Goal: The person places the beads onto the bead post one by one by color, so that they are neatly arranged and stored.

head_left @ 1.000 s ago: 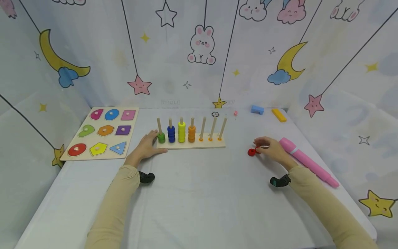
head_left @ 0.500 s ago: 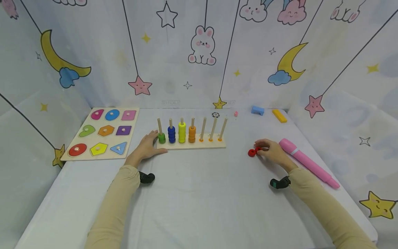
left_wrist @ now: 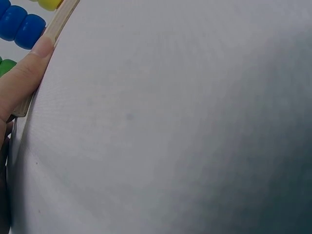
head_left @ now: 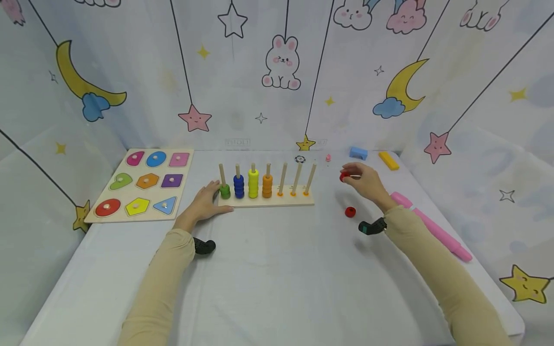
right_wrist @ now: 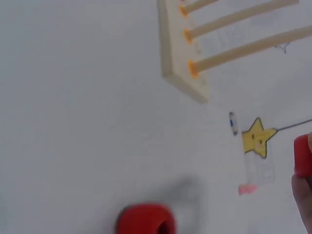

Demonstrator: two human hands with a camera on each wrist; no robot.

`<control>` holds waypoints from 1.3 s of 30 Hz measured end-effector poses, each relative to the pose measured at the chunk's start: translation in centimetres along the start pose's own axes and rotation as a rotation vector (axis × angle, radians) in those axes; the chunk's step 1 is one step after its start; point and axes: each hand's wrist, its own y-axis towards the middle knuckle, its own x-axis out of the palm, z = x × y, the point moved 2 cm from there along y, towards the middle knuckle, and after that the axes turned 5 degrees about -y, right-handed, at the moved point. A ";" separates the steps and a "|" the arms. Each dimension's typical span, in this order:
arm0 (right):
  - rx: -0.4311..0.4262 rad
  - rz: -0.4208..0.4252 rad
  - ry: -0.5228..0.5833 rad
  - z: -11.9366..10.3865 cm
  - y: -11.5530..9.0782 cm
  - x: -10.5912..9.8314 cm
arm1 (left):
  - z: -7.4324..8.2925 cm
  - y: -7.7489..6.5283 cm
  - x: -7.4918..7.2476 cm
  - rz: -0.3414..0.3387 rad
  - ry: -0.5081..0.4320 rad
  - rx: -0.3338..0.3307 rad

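Two red beads on show from the head camera. Pinched between thumb and fingertips of the right hand (head_left: pixel 364 181), raised off the table (head_left: pixel 277 288) just right of the peg rack (head_left: pixel 266 202): the held bead (head_left: pixel 344 177). Lying apart on the cloth below that wrist: the loose bead (head_left: pixel 350 212). Flat and relaxed against the rack's left end, fingers straight beside the green bead: the left hand (head_left: pixel 203 204). Off to the sides: a pink tube (head_left: pixel 434 229) under the right forearm, a shape puzzle (head_left: pixel 138 185), a blue block (head_left: pixel 358 153) and a yellow block (head_left: pixel 388 160) at the back.

Risks, by judgement: a light pinch on a small round piece, so easily dropped and sent rolling; a sleeve or wrist strap low enough to knock the loose bead toward the table edge or nudge the tube.

Seen from the left wrist: little beyond a fingertip (left_wrist: pixel 27 73) pressed along the rack's wooden base (left_wrist: pixel 59 23), with blue beads (left_wrist: pixel 19 27) at the corner. Should that pressure slacken, a light rack liable to slide or tip from any bump against its thin pegs.

Seen from the right wrist: blurred, yet clear enough for three bare pegs (right_wrist: pixel 234 17) on the near end of the rack (right_wrist: pixel 183 68), the loose bead (right_wrist: pixel 145 220) on the cloth, and a sliver of the held bead (right_wrist: pixel 302 155) at the right edge. Narrow hole, slim leaning peg: a poor line-up likely to jam or glance off.
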 end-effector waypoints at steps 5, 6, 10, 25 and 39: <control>-0.071 0.063 0.049 -4.6 2.9 0.5 | -0.1 0.1 0.1 -0.003 -0.009 -0.008; -0.087 0.073 0.053 -5.4 3.4 0.7 | -0.1 0.1 0.1 -0.003 -0.011 -0.008; -0.162 0.093 0.096 -8.7 4.8 1.7 | 0.0 0.0 0.1 0.002 -0.016 -0.004; -0.336 -0.086 0.080 -13.8 5.8 7.0 | -0.1 0.1 0.2 0.001 -0.017 -0.007; -0.357 -0.074 0.024 -13.9 5.9 7.0 | -0.1 0.1 0.2 0.002 -0.012 -0.002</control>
